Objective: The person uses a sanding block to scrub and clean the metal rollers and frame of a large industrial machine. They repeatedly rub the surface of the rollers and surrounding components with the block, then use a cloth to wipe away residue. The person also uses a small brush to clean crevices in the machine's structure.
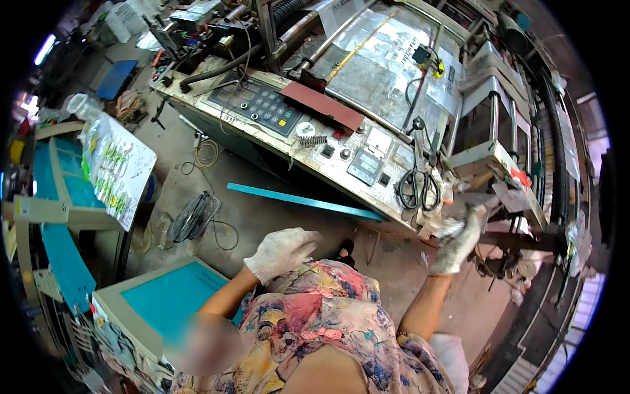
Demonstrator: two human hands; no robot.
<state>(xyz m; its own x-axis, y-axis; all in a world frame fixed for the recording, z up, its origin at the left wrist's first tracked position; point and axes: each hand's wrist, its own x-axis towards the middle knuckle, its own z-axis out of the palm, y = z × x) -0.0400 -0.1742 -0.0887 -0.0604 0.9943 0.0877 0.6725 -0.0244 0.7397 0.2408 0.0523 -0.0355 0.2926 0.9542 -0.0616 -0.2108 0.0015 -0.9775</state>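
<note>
My left hand [282, 253], in a white knitted glove, hovers in front of my patterned clothing with its fingers loosely stretched out and nothing in it. To the right, my right hand [459, 248], gloved the same way, reaches to the machine's front right corner. Its fingers look bent around something pale and filmy; blur hides what that is. Just left of that hand, black-handled scissors [418, 189] lie on the edge of the machine's control panel [259, 105]. A crumpled whitish rag or film [433, 226] hangs beside the fingers.
Clear film [400, 56] runs over the machine bed. A reddish-brown strip [321, 106] and a spring [312, 140] lie on the panel. A blue bar [302, 200] sits below its edge. At left stand a teal-and-beige cabinet [170, 295] and a board with small packets [121, 167]. Cables [197, 217] lie on the floor.
</note>
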